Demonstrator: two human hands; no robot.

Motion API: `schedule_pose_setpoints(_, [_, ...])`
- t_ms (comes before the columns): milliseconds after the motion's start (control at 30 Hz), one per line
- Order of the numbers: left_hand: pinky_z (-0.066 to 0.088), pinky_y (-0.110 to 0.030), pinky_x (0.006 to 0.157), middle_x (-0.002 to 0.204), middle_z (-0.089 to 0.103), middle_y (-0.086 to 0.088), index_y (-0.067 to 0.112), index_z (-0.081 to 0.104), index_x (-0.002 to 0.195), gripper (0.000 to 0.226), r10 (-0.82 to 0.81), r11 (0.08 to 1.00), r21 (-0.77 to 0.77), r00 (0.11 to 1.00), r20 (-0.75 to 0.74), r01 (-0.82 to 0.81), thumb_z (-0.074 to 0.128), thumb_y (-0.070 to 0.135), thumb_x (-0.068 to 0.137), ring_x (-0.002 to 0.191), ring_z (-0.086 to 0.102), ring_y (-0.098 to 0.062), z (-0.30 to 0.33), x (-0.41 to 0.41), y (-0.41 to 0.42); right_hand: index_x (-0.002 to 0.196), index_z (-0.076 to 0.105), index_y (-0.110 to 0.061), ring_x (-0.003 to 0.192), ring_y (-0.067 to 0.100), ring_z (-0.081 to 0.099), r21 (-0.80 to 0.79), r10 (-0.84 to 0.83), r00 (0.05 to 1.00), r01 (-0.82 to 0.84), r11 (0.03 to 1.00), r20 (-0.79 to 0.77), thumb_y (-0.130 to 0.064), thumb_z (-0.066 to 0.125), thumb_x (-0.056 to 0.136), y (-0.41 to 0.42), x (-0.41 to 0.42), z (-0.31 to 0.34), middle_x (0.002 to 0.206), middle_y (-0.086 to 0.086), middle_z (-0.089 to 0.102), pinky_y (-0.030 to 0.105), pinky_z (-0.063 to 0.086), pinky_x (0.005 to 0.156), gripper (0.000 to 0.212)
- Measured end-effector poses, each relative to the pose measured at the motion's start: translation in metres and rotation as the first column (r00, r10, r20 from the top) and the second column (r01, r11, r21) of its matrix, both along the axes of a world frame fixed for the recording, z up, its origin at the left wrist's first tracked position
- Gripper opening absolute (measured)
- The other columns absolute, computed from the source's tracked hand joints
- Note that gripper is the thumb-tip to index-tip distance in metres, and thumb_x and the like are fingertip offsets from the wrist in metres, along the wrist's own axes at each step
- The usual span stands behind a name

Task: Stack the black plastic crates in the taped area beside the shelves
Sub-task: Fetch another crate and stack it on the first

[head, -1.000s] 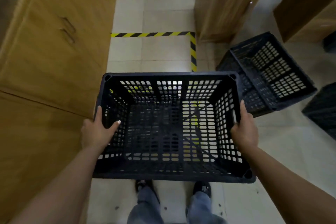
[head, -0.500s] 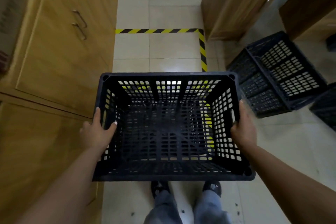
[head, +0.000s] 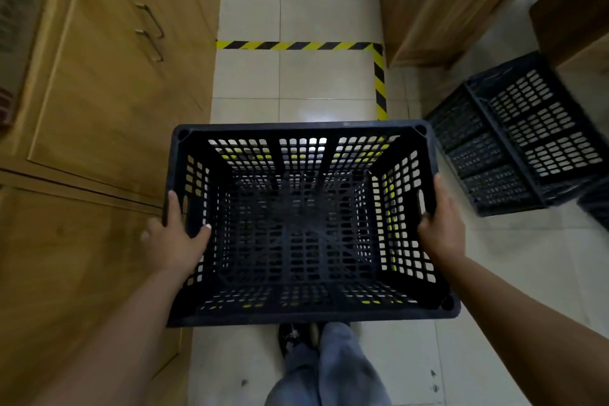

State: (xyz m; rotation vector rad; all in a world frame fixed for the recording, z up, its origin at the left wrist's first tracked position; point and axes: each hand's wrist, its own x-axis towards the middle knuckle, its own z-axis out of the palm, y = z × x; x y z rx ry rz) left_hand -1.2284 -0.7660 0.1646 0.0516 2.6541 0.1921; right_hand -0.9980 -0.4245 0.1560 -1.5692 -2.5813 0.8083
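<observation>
Your left hand [head: 173, 241] and right hand [head: 441, 227] each clamp a short side of the black crate [head: 306, 224], thumbs inside, holding it open-side up over the tiled floor [head: 326, 76], near the striped tape [head: 296, 45], other crates [head: 517, 138] lying at right.

Ahead lies a strip of pale floor tiles [head: 296, 76], open between the light wooden cabinet with metal handles [head: 108, 76] on the left and the brown wooden shelf unit [head: 438, 0] on the right. Yellow-and-black striped floor tape [head: 296, 45] crosses it (flat, no barrier). The black perforated plastic crate [head: 306, 224] held in both hands nearly brushes the cabinet. To the right, a second black slotted crate [head: 527, 138] sits on the floor.
</observation>
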Motion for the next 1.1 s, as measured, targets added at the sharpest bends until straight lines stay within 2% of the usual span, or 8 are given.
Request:
schedule_pose_setpoints(133, [0.034, -0.049, 0.100, 0.141, 0.029, -0.028, 0.035, -0.008, 0.151, 0.089, 0.025, 1.000, -0.014, 0.999, 0.040, -0.025, 0.055, 0.051, 0.089, 0.125, 0.033, -0.045, 0.001, 0.001, 0.005, 0.150, 0.016, -0.026, 0.112, 0.036, 0.052, -0.042, 0.012, 1.000, -0.012, 0.999, -0.009, 0.001, 0.048, 0.086, 0.003, 0.002, 0.002, 0.134, 0.018, 0.046, 0.044, 0.042, 0.092, 0.077])
schedule_pose_setpoints(233, [0.039, -0.048, 0.096, 0.141, 0.029, -0.024, 0.042, -0.014, 0.148, 0.093, 0.056, 0.998, -0.007, 0.996, 0.071, -0.056, 0.059, 0.040, 0.090, 0.120, 0.038, -0.043, 0.002, 0.001, 0.004, 0.150, 0.015, -0.029, 0.108, 0.037, 0.053, -0.065, 0.030, 1.000, -0.030, 0.997, -0.008, 0.000, 0.049, 0.086, 0.005, 0.003, 0.005, 0.129, 0.019, 0.048, 0.045, 0.043, 0.090, 0.078])
schedule_pose_setpoints(433, [0.050, -0.044, 0.077, 0.134, 0.030, -0.021, 0.058, -0.027, 0.133, 0.112, 0.117, 0.990, 0.070, 0.985, 0.128, -0.126, 0.069, 0.026, 0.086, 0.081, 0.053, -0.035, 0.001, 0.005, 0.002, 0.149, 0.009, -0.036, 0.106, 0.037, 0.056, -0.111, 0.000, 1.000, 0.000, 0.994, 0.001, -0.005, 0.049, 0.087, -0.005, 0.015, 0.008, 0.129, 0.017, 0.051, 0.045, 0.045, 0.086, 0.080])
schedule_pose_setpoints(533, [0.051, -0.043, 0.071, 0.125, 0.033, -0.021, 0.059, -0.034, 0.126, 0.124, 0.068, 0.995, 0.063, 0.993, 0.102, -0.074, 0.070, 0.008, 0.082, 0.074, 0.052, -0.031, 0.001, 0.007, -0.002, 0.148, 0.007, -0.038, 0.091, 0.040, 0.059, -0.082, -0.010, 0.999, 0.013, 0.997, 0.045, -0.005, 0.049, 0.088, -0.010, 0.018, 0.007, 0.118, 0.019, 0.053, 0.046, 0.046, 0.077, 0.081])
schedule_pose_setpoints(633, [0.053, -0.046, 0.069, 0.115, 0.036, -0.018, 0.054, -0.029, 0.134, 0.127, -0.015, 0.993, 0.115, 0.997, 0.077, 0.006, 0.065, -0.010, 0.078, 0.073, 0.051, -0.028, 0.000, 0.008, -0.013, 0.149, 0.005, -0.034, 0.076, 0.041, 0.056, -0.046, 0.023, 0.996, -0.019, 0.999, 0.092, -0.001, 0.051, 0.083, -0.012, 0.017, 0.004, 0.107, 0.020, 0.050, 0.046, 0.049, 0.068, 0.087])
schedule_pose_setpoints(767, [0.052, -0.047, 0.069, 0.108, 0.036, -0.011, 0.050, -0.022, 0.139, 0.124, -0.050, 0.972, 0.233, 0.999, 0.021, 0.044, 0.059, -0.020, 0.076, 0.076, 0.049, -0.027, -0.009, 0.013, -0.028, 0.149, 0.008, -0.032, 0.076, 0.040, 0.055, -0.017, 0.023, 0.994, -0.022, 1.000, 0.108, 0.002, 0.050, 0.082, -0.013, 0.016, 0.003, 0.108, 0.022, 0.049, 0.042, 0.045, 0.066, 0.086])
schedule_pose_setpoints(933, [0.047, -0.040, 0.069, 0.103, 0.035, -0.010, 0.042, -0.017, 0.143, 0.115, -0.037, 0.946, 0.323, 0.999, 0.001, 0.035, 0.055, -0.019, 0.078, 0.078, 0.045, -0.025, -0.013, 0.012, -0.050, 0.150, 0.013, -0.031, 0.085, 0.042, 0.055, 0.008, 0.011, 0.997, -0.012, 1.000, 0.075, 0.003, 0.049, 0.083, -0.022, 0.006, 0.008, 0.114, 0.022, 0.050, 0.042, 0.042, 0.071, 0.083])
schedule_pose_setpoints(1100, [0.046, -0.040, 0.066, 0.103, 0.033, -0.009, 0.042, -0.016, 0.144, 0.116, -0.051, 0.949, 0.311, 0.998, -0.022, 0.055, 0.055, -0.020, 0.077, 0.076, 0.044, -0.026, -0.011, -0.002, -0.057, 0.150, 0.013, -0.031, 0.086, 0.042, 0.055, 0.002, 0.026, 0.998, -0.026, 1.000, 0.049, 0.003, 0.050, 0.082, -0.029, -0.009, 0.009, 0.111, 0.021, 0.050, 0.044, 0.044, 0.074, 0.085])
